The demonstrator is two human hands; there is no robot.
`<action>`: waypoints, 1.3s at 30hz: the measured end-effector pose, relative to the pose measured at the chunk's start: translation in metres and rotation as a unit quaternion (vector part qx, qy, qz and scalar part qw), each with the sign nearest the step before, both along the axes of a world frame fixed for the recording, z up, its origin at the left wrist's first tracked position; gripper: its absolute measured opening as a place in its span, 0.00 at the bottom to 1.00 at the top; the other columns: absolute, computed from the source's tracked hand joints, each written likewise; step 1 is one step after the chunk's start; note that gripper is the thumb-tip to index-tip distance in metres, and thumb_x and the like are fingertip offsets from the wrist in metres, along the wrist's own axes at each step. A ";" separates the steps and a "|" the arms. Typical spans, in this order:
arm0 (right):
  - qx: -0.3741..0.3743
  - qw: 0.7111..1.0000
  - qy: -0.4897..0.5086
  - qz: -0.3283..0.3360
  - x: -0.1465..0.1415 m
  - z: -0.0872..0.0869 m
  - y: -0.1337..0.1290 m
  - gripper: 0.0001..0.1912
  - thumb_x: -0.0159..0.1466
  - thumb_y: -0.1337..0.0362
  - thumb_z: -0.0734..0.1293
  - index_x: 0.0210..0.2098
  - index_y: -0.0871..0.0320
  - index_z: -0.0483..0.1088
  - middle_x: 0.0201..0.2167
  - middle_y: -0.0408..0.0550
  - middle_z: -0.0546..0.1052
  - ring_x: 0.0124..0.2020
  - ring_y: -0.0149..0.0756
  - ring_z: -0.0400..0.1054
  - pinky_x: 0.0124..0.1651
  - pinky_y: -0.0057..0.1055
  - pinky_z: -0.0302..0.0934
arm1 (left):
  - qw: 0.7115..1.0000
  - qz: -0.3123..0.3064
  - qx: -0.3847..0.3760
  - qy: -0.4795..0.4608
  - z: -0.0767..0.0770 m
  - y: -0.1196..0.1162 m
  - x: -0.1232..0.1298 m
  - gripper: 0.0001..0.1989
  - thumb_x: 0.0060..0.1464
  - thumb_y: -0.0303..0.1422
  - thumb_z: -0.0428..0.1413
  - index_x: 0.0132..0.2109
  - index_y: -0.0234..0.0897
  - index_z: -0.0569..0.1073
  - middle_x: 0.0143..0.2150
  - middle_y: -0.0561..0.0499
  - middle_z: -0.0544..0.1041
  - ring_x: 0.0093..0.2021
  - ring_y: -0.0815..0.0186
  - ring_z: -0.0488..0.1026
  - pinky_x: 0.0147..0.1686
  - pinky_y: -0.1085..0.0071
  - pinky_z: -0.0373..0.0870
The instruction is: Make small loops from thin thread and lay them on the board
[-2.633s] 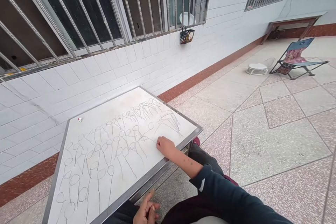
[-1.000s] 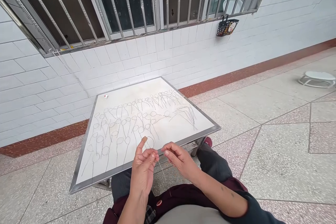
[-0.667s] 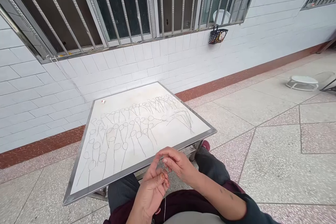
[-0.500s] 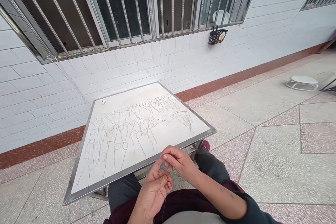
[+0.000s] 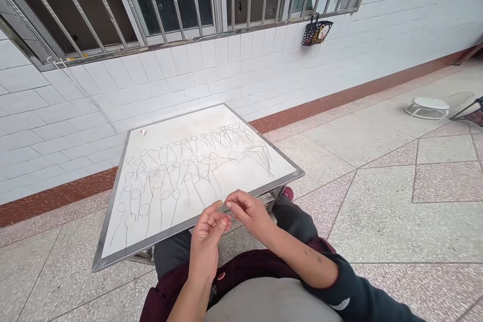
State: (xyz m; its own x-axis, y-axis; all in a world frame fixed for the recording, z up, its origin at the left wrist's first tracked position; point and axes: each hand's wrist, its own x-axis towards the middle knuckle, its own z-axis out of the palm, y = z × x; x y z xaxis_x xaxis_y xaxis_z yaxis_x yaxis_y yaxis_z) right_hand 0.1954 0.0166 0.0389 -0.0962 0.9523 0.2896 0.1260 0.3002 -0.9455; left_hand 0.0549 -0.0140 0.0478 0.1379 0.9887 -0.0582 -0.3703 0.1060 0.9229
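My left hand (image 5: 207, 234) is closed in a pinch over the table's near edge, thumb against the fingers, on a thin wire (image 5: 234, 256) whose tail hangs down toward my lap. Close beside it, my right hand (image 5: 252, 214) pinches the same wire with thumb and forefinger. Between the fingertips the wire seems to curve into a small loop. Something tan covers the tip of my left forefinger. Across the white tabletop (image 5: 181, 121) lie several looped wires (image 5: 166, 194) in rows, each a ring with a long tail. Loose bent wires (image 5: 260, 151) without clear rings lie at the right.
A small white and red object (image 5: 143, 133) sits at the table's far left corner. The table's metal rim (image 5: 158, 235) is above my knees. Behind stands a tiled wall with a barred window and a hanging dark basket (image 5: 317, 31). A white stool (image 5: 428, 108) stands at right.
My hands have risen slightly and moved left. My left fingers have gone from a stretched forefinger to a pinch, and the wire now curves between both hands. The view has shifted a little.
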 end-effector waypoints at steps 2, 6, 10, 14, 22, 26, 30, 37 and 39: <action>-0.025 0.999 0.025 0.015 -0.001 0.001 0.001 0.07 0.64 0.61 0.63 0.34 0.57 0.67 0.20 0.37 0.63 0.21 0.26 0.57 0.26 0.25 0.54 | 1.000 0.010 0.002 0.001 0.001 0.001 0.001 0.18 0.53 0.31 0.59 0.52 0.40 0.70 0.33 0.53 0.73 0.36 0.69 0.70 0.42 0.71 0.65; -0.096 0.985 0.120 0.080 -0.002 0.007 -0.001 0.10 0.64 0.57 0.63 0.37 0.58 0.66 0.24 0.40 0.67 0.24 0.27 0.60 0.30 0.27 0.57 | 0.999 0.054 0.007 0.000 0.002 0.004 0.001 0.18 0.53 0.32 0.59 0.51 0.40 0.70 0.33 0.54 0.73 0.34 0.70 0.70 0.42 0.70 0.65; -0.137 0.969 0.172 0.112 -0.005 0.013 -0.003 0.13 0.63 0.54 0.64 0.36 0.59 0.66 0.27 0.42 0.68 0.28 0.28 0.61 0.34 0.28 0.58 | 0.997 0.075 0.019 -0.007 0.005 0.008 0.001 0.19 0.53 0.32 0.59 0.53 0.41 0.69 0.34 0.53 0.72 0.35 0.70 0.68 0.41 0.71 0.65; -0.126 0.973 0.169 0.096 -0.006 0.014 0.001 0.14 0.63 0.53 0.64 0.35 0.59 0.65 0.26 0.41 0.67 0.27 0.28 0.59 0.32 0.27 0.56 | 0.999 0.046 0.021 -0.003 0.011 0.011 0.000 0.20 0.57 0.34 0.55 0.57 0.42 0.66 0.33 0.53 0.69 0.34 0.69 0.66 0.41 0.71 0.63; -0.050 0.993 0.068 0.077 0.005 0.006 0.018 0.13 0.65 0.54 0.60 0.36 0.57 0.64 0.24 0.39 0.64 0.23 0.26 0.56 0.27 0.25 0.54 | 0.997 -0.015 0.019 0.067 0.020 0.015 -0.007 0.20 0.60 0.38 0.50 0.58 0.43 0.64 0.31 0.53 0.66 0.35 0.67 0.64 0.43 0.70 0.59; 0.081 0.995 -0.041 0.049 0.014 0.007 0.024 0.11 0.68 0.58 0.58 0.39 0.57 0.68 0.30 0.44 0.68 0.29 0.29 0.61 0.33 0.28 0.58 | 0.996 -0.048 0.010 0.070 0.023 0.016 -0.011 0.21 0.60 0.40 0.50 0.59 0.45 0.62 0.31 0.53 0.66 0.34 0.67 0.64 0.41 0.70 0.61; 0.168 0.972 -0.149 0.070 0.029 0.011 0.030 0.13 0.69 0.62 0.56 0.44 0.56 0.70 0.32 0.47 0.69 0.34 0.32 0.63 0.39 0.29 0.59 | 0.993 -0.073 -0.018 0.090 0.028 0.020 -0.018 0.23 0.58 0.40 0.52 0.60 0.47 0.62 0.29 0.55 0.64 0.27 0.71 0.59 0.31 0.74 0.58; 0.195 0.943 -0.231 0.138 0.048 0.016 0.024 0.14 0.69 0.66 0.56 0.48 0.56 0.70 0.34 0.47 0.68 0.34 0.30 0.63 0.38 0.26 0.59 | 0.970 -0.181 -0.045 0.153 0.030 0.019 -0.030 0.27 0.59 0.40 0.52 0.64 0.47 0.56 0.29 0.53 0.68 0.25 0.72 0.56 0.25 0.74 0.52; 0.202 0.936 -0.248 0.149 0.050 0.018 0.020 0.13 0.69 0.67 0.56 0.47 0.57 0.70 0.34 0.47 0.68 0.35 0.30 0.63 0.38 0.25 0.59 | 0.968 -0.202 -0.054 0.138 0.028 0.016 -0.032 0.27 0.58 0.39 0.53 0.63 0.46 0.57 0.28 0.54 0.68 0.25 0.72 0.56 0.25 0.74 0.52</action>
